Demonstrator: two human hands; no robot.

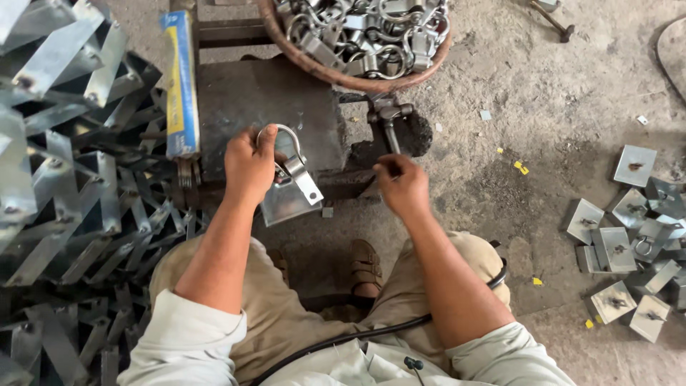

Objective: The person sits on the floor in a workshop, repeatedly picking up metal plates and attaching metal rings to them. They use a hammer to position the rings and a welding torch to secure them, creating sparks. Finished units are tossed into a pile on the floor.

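A shiny metal clamp [289, 161] with a round loop on top is held in the left hand [249, 166], whose fingers are wrapped tight around the loop. The clamp is pressed down on a flat silver plate [286, 202], and the plate is rested on the front edge of a dark metal block [264, 100]. The right hand [401, 184] is closed around the lower end of a thin dark handle [389, 136], just to the right of the block. A round basket [357, 75] full of more shiny clamps is seen at the top, just behind the block. A long blue and yellow box [180, 82] is laid along the left side of the block. A big heap of folded metal strips [64, 164] is piled on the left. More square plates [629, 243] are scattered on the dusty floor [529, 107] at the right, well apart from the hands. A hammer [554, 20] is seen on the floor near the top.
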